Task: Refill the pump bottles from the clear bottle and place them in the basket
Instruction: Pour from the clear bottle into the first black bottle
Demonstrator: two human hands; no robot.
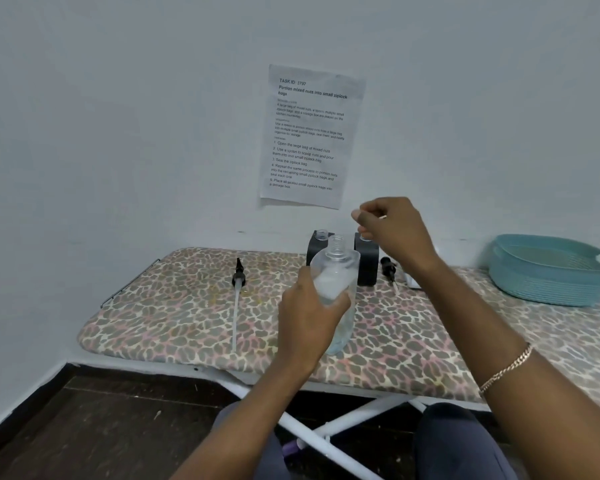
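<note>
Clear plastic, thin-walled by the look of it, fills the left hand, whose fingers and thumb wrap the upper body of the bottle. The bottle stands near upright over the board, neck uncapped. Whether its base rests on the cover cannot be told. It looks light and only part full, with smooth sides that may slip. A hard squeeze would likely flex the walls and push liquid toward the open neck, so a firm hold around the broad middle, close to the present one, seems the safest.

The right hand hovers just above and to the right of the neck with its fingers curled together. Whether they pinch anything is too small to tell.

Two dark pump bottles stand just behind the bottle, necks open. Their pumps lie on the board, one to the left and one to the right. The basket sits well apart at the far right.
</note>
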